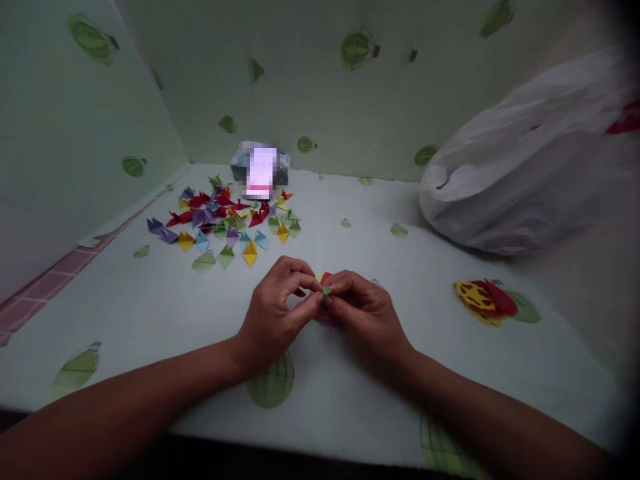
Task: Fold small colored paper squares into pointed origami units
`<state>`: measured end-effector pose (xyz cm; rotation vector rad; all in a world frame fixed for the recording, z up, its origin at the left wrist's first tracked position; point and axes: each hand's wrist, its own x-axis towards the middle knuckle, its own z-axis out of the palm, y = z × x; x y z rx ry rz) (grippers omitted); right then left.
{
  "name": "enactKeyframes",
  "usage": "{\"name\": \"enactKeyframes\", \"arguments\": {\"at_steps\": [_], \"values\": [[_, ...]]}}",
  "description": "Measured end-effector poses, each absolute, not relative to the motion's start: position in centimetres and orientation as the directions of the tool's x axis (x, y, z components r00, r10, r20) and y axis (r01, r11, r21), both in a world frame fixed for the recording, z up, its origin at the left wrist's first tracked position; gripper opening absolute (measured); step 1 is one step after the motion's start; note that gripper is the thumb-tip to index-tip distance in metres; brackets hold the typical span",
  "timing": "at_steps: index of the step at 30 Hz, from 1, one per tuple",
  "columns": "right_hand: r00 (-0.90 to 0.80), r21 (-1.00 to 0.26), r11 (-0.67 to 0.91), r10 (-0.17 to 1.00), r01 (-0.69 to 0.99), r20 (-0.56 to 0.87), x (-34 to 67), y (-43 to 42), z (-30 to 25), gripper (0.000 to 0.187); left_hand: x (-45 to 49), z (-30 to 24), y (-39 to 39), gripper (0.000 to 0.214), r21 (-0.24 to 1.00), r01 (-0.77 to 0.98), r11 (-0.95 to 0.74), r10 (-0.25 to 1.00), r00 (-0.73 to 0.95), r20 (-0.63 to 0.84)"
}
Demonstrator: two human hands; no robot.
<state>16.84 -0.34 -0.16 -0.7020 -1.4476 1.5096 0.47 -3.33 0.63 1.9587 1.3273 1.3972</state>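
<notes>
A small folded piece of green paper (pixel 327 291) is pinched between my two hands, over the middle of the table. My left hand (pixel 283 300) grips its left side with thumb and forefinger. On its right side, the thumb and forefinger of my right hand (pixel 363 310) are closed. Mostly hidden under my fingers lie coloured papers (pixel 327 317), with red, yellow and purple showing. Farther back at the left spreads a pile of folded paper shapes (pixel 220 217) in purple, red, green, yellow, blue and orange.
Behind the pile, a blurred lit phone-like screen (pixel 261 172) leans on a box (pixel 285 168). A large white plastic bag (pixel 515 160) bulges at the back right. Yellow and red cutouts (pixel 483 300) lie at the right. Patterned walls border the table (pixel 165 303).
</notes>
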Motion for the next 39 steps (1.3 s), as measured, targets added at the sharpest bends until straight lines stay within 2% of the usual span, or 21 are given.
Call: {"name": "enactKeyframes", "arguments": {"at_steps": [7,14,22,28,39], "values": [[-0.422,-0.972,0.123,0.884,-0.202,0.2,16.84,-0.38,-0.1,0.016,0.42,0.71,-3.24,0.012,0.751,0.46,-0.474,0.86,0.059,0.507],[-0.443,-0.97,0.016,0.887,-0.244,0.126,16.97,-0.3,-0.17,0.013,0.29,0.29,-2.94,0.01,0.724,0.482,-0.493,0.846,0.073,0.528],[-0.438,-0.971,0.068,0.884,-0.229,0.166,16.82,-0.39,-0.08,0.012,0.23,0.65,-3.08,0.012,0.732,0.469,-0.494,0.855,0.107,0.508],[-0.446,-0.966,-0.086,0.895,-0.243,0.033,16.98,-0.14,-0.27,0.014,0.08,0.32,-2.63,0.009,0.754,0.434,-0.493,0.859,0.103,0.502],[-0.442,-0.954,-0.186,0.895,-0.235,-0.065,17.1,-0.02,-0.56,0.016,0.01,0.14,-2.66,0.008,0.795,0.402,-0.455,0.883,0.084,0.463]]}}
